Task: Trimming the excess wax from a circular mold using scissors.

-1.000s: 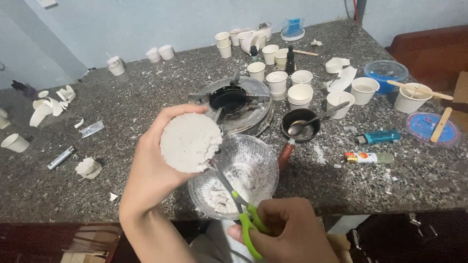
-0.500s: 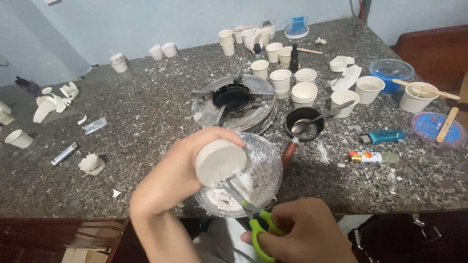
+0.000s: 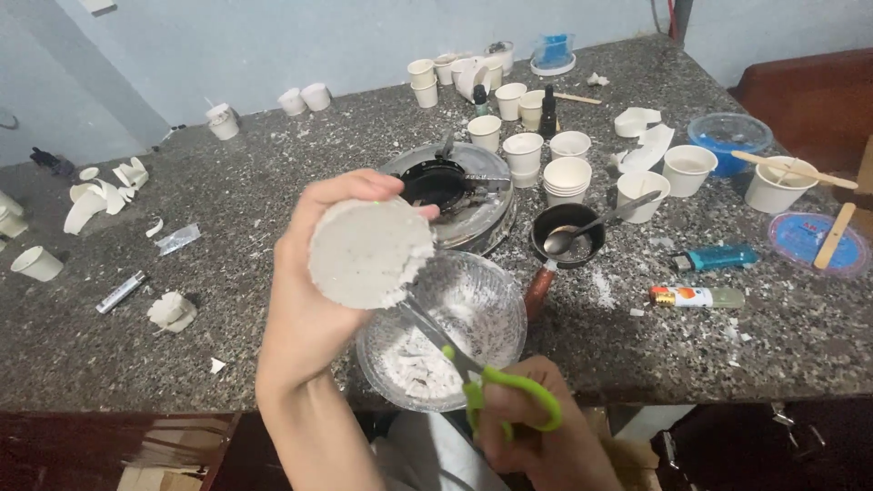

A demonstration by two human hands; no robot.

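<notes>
Even, soft indoor light; faint shadows, slight motion blur.

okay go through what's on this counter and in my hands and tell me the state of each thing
White disc: held up in left hand, edge chipped.
Scissors: in right hand, blades at the disc's edge.
Glass bowl: holds white scraps.
Small black pan: spoon inside.

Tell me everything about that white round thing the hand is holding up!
The white disc is a thick, round, chalky-looking cake with a rough, speckled flat face turned toward the camera. Its lower right edge is chipped and ragged. The left hand grips it from behind and the left, above the clear bowl, where the green-handled scissors' blade tips meet its lower edge.
</notes>
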